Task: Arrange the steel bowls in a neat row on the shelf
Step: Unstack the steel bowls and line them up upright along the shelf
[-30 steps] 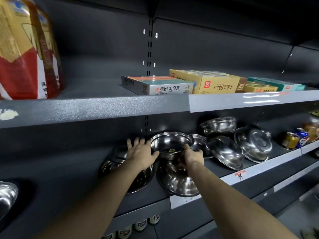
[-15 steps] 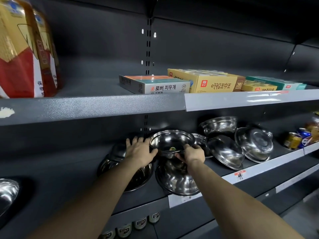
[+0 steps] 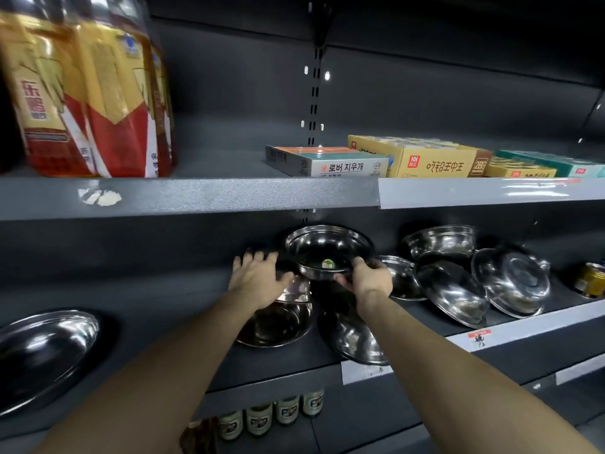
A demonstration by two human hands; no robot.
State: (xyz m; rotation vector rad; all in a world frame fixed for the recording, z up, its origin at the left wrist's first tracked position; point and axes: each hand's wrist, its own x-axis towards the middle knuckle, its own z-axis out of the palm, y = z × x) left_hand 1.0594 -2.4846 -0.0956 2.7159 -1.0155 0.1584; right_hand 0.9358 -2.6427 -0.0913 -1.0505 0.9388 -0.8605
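Note:
Several steel bowls lie on the dark middle shelf (image 3: 170, 290). My right hand (image 3: 368, 278) grips the front rim of one steel bowl (image 3: 327, 249), held tilted above the shelf, with a small sticker inside it. My left hand (image 3: 258, 276) rests with spread fingers on a stack of bowls (image 3: 278, 322) just left of it. Another bowl (image 3: 357, 339) lies below the held one at the shelf's front edge. More bowls (image 3: 455, 290) lean in a jumble to the right, one overturned (image 3: 514, 283). A single bowl (image 3: 42, 348) sits far left.
The upper shelf (image 3: 196, 194) hangs close above the bowls and carries flat boxes (image 3: 330, 160) and red-and-gold packages (image 3: 88, 99). Cans (image 3: 592, 280) stand at the far right of the bowl shelf. Small jars (image 3: 271, 417) sit on the shelf below.
My right hand has lifted the held bowl slightly higher and my left hand has stayed on the left stack. The view has shifted a little.

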